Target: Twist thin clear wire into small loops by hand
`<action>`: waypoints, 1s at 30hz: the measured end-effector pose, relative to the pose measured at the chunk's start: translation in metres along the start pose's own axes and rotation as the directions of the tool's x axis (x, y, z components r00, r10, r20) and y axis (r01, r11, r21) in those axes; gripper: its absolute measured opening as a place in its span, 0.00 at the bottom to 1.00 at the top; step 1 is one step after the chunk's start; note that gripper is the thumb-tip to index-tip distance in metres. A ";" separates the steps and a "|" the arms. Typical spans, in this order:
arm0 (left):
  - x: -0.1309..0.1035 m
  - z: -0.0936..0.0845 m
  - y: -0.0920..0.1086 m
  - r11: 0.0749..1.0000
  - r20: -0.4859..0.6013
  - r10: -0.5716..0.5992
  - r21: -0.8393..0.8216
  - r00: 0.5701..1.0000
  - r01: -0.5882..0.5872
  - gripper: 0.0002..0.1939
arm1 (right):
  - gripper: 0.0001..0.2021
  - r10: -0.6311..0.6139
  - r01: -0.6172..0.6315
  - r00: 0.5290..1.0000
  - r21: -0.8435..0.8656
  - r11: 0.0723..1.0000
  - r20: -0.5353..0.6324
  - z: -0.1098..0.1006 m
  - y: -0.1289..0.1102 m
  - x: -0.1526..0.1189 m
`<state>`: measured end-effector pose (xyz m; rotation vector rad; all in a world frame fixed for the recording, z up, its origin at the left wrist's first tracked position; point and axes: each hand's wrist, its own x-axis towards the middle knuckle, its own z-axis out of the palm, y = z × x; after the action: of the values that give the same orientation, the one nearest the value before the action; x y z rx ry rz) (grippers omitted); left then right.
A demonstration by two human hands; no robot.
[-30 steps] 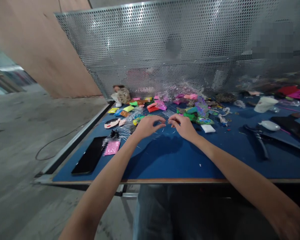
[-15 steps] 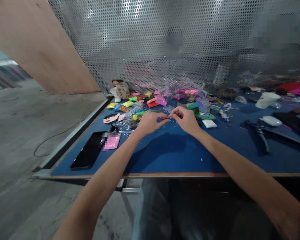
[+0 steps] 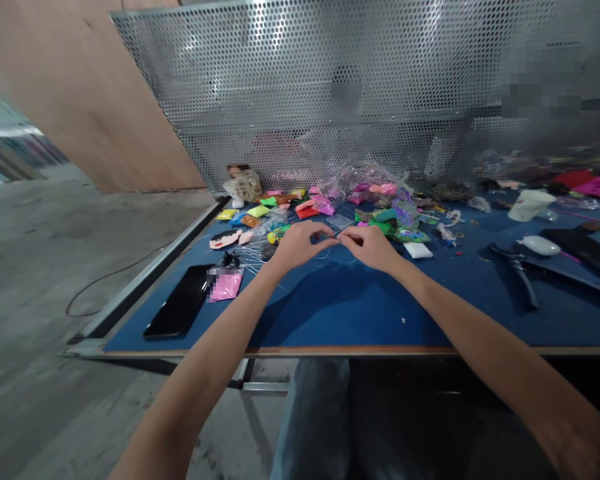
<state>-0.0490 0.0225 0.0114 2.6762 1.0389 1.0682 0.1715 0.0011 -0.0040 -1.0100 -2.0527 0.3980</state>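
Over the middle of the blue table (image 3: 330, 313), my left hand (image 3: 299, 247) and my right hand (image 3: 373, 247) meet at the fingertips. Both are closed in a pinch. What they hold is too small to make out; a faint thin clear strand curves below the left fingertips. Several similar clear strands (image 3: 253, 257) lie to the left of my left hand. A yellow piece (image 3: 275, 235) shows just behind that hand. Beyond my right hand are green pieces (image 3: 387, 229) and a small white packet (image 3: 418, 251).
A black phone (image 3: 180, 301) and a pink packet (image 3: 227, 287) lie at left. To the right are a black-handled cutting tool (image 3: 523, 280), a white paper cup (image 3: 530, 205) and a white oval object (image 3: 540, 245). Colourful packets and clear plastic wrap (image 3: 353, 180) line the perforated metal panel (image 3: 290, 87).
My right hand has turned slightly, its fingers lying flatter and closer against the left fingertips. The view has shifted a little. Things on the table look unmoved.
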 end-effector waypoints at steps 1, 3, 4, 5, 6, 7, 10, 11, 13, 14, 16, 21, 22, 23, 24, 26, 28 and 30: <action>0.001 0.000 0.001 1.000 -0.043 0.025 0.016 0.999 -0.024 0.14 | 0.16 0.010 -0.010 1.000 -0.012 1.000 -0.008 0.000 0.000 0.000; 0.004 0.000 0.004 0.998 -0.146 0.060 0.044 0.988 -0.054 0.12 | 0.16 0.055 -0.057 0.998 -0.037 0.998 -0.039 -0.001 0.000 0.002; 0.005 0.000 0.005 0.997 -0.182 0.067 0.051 0.981 -0.059 0.11 | 0.16 0.080 -0.083 0.995 -0.053 0.995 -0.061 -0.001 0.000 0.002; 0.006 0.000 0.007 0.997 -0.195 0.070 0.052 0.978 -0.061 0.10 | 0.15 0.099 -0.105 0.992 -0.072 0.992 -0.083 -0.001 0.000 0.003; 0.007 0.001 0.009 0.997 -0.183 0.066 0.049 0.981 -0.058 0.09 | 0.15 0.109 -0.118 0.989 -0.090 0.989 -0.100 -0.001 0.000 0.003; 0.007 0.001 0.011 0.998 -0.152 0.057 0.047 0.987 -0.051 0.09 | 0.15 0.112 -0.124 0.988 -0.108 0.986 -0.107 -0.001 0.000 0.003; 0.007 0.004 0.016 0.999 -0.054 -0.008 0.048 0.998 0.011 0.09 | 0.15 0.103 -0.124 0.986 -0.165 0.978 -0.131 0.000 -0.001 0.003; 0.007 0.006 0.018 0.998 -0.043 -0.041 0.039 0.998 0.043 0.10 | 0.16 0.099 -0.123 0.986 -0.183 0.975 -0.136 0.001 -0.001 0.003; 0.006 0.008 0.020 0.994 -0.047 -0.105 0.005 0.993 0.105 0.10 | 0.15 0.092 -0.120 0.986 -0.211 0.970 -0.136 0.003 0.000 0.003; 0.006 0.009 0.021 0.991 -0.057 -0.134 -0.014 0.989 0.133 0.10 | 0.14 0.089 -0.117 0.987 -0.220 0.968 -0.132 0.005 0.001 0.003; 0.007 0.010 0.021 0.983 -0.078 -0.180 -0.044 0.981 0.177 0.10 | 0.13 0.082 -0.108 0.990 -0.230 0.967 -0.118 0.006 0.002 0.004; 0.007 0.008 0.021 0.981 -0.016 -0.123 -0.153 0.992 0.119 0.10 | 0.12 0.084 -0.106 0.992 -0.246 0.964 -0.098 0.007 0.004 0.004; 0.007 0.007 0.021 0.980 0.010 -0.102 -0.171 0.995 0.102 0.12 | 0.12 0.092 -0.114 0.991 -0.248 0.962 -0.098 0.007 0.003 0.003; 0.006 0.006 0.020 0.979 0.044 -0.085 -0.184 0.995 0.092 0.13 | 0.13 0.100 -0.120 0.991 -0.247 0.962 -0.093 0.006 0.002 0.003; 0.006 0.005 0.019 0.977 0.087 -0.067 -0.194 0.994 0.083 0.14 | 0.14 0.105 -0.122 0.991 -0.240 0.963 -0.082 0.005 0.001 0.002; 0.004 0.001 0.018 0.977 0.183 -0.013 -0.208 0.983 0.052 0.15 | 0.15 0.107 -0.114 0.993 -0.213 0.971 -0.043 0.002 -0.001 0.002; 0.003 -0.003 0.016 0.977 0.248 0.033 -0.214 0.968 0.021 0.16 | 0.17 0.102 -0.102 0.995 -0.166 0.981 -0.007 -0.001 -0.003 0.001; 0.003 -0.007 0.015 0.971 0.275 0.049 -0.240 0.960 0.019 0.15 | 0.19 0.105 -0.102 0.994 -0.093 0.990 0.025 -0.005 -0.003 0.002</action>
<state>-0.0437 0.0115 0.0226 2.5437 0.7835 0.7327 0.1733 0.0005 0.0023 -1.1764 -2.0667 0.3773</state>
